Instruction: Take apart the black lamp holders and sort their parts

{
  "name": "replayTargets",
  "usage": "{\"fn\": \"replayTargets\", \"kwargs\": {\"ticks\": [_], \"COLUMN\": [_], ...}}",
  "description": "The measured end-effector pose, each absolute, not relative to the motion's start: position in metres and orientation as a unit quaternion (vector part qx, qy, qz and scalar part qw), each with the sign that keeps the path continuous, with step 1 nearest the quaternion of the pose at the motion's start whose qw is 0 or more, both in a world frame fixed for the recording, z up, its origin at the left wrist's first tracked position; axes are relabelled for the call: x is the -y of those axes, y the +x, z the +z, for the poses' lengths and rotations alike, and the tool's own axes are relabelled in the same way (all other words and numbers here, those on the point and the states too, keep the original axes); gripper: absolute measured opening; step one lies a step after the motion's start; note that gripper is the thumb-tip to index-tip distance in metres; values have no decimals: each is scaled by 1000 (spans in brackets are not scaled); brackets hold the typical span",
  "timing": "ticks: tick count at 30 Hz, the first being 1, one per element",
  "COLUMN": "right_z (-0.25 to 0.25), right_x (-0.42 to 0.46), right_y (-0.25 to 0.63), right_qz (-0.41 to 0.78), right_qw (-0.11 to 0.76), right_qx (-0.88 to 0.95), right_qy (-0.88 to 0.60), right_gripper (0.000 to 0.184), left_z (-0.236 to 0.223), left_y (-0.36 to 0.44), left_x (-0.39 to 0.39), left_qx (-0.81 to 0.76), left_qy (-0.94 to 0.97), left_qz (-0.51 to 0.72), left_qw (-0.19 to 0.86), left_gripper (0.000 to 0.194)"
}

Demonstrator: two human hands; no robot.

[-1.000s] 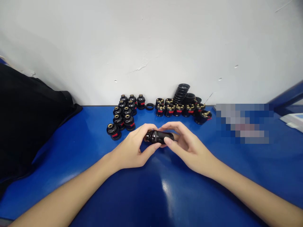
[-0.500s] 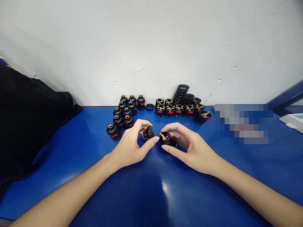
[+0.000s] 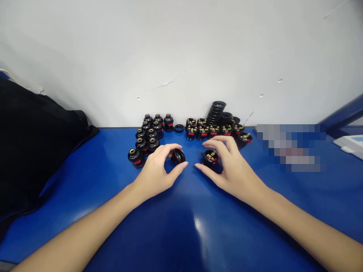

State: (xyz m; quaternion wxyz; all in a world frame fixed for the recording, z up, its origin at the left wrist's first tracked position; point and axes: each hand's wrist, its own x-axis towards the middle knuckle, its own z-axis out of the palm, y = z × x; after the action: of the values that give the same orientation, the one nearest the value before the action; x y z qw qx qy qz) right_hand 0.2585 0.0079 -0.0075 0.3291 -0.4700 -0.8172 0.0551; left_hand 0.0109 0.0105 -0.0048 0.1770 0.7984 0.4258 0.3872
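Note:
In the head view, my left hand [image 3: 159, 166] grips a black lamp holder cap [image 3: 173, 158] between thumb and fingers, its hollow side turned up and to the right. My right hand [image 3: 232, 162] is open, thumb and fingers spread around a black lamp holder body [image 3: 210, 160]. That body stands upright on the blue table, with brass terminals on top and a red mark on its side. Whether any fingers touch it I cannot tell. A gap of bare table lies between the two hands.
Several capped lamp holders [image 3: 136, 158] stand in rows at the back left. Several uncapped bodies [image 3: 203, 132] line the wall, near a leaning stack of black rings [image 3: 217, 112] and one loose ring [image 3: 179, 128]. Black cloth [image 3: 36, 147] covers the left side.
My right hand has opened, and the lamp holder body it held tilted now stands upright farther right. In my left hand the cap has turned so its hollow shows.

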Motion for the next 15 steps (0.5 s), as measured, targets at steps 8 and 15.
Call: {"fn": "replayTargets", "kwargs": {"ticks": [8, 15], "right_z": [-1, -4], "right_x": [-14, -29], "right_y": [269, 285], "right_qz": [0, -136], "right_qw": [302, 246], "right_qx": [861, 847], "right_qy": [-410, -451], "right_gripper": [33, 32], "left_z": [-6, -7], "left_y": [10, 10], "left_x": [-11, -11], "left_qx": [-431, -439], "left_qy": [794, 790], "left_qz": [394, 397], "left_qw": [168, 157], "left_gripper": [33, 33]}}
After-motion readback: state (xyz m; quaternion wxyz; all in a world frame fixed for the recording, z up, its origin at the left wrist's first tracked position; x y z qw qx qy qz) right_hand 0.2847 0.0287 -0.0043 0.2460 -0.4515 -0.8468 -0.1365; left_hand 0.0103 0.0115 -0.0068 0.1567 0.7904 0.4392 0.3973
